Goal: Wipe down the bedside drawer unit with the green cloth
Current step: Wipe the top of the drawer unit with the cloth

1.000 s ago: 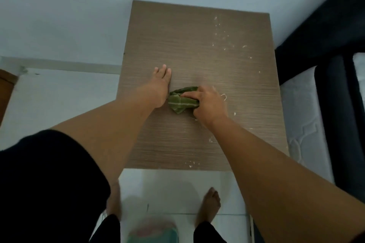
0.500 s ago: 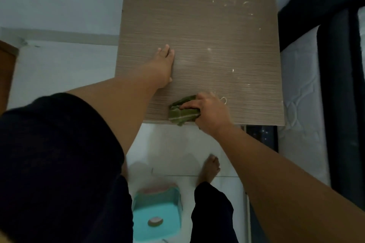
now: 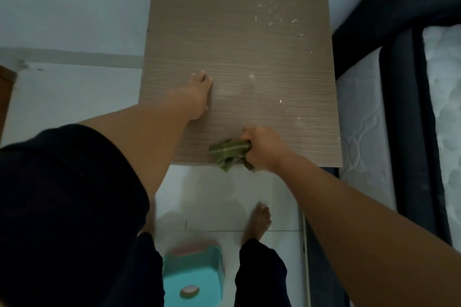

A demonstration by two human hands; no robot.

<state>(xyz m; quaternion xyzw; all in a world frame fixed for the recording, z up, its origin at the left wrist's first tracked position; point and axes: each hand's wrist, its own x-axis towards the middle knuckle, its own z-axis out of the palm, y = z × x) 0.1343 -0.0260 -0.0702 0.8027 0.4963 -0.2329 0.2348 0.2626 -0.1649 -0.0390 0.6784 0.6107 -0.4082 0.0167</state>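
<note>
While the left hand [image 3: 197,97] lies flat, the right hand [image 3: 262,147] grips the green cloth [image 3: 228,151], bunched crosswise at the unit's [image 3: 237,45] front edge.

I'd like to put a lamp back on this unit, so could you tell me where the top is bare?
The drawer unit top is bare across its far left, beyond the left hand. White specks dot the far right. The near edge is crowded: the right hand has a grip on the green cloth there.

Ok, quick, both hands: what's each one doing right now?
Left hand: open, flat on the drawer unit top, holding nothing.
Right hand: closed on the green cloth at the front edge.
</note>
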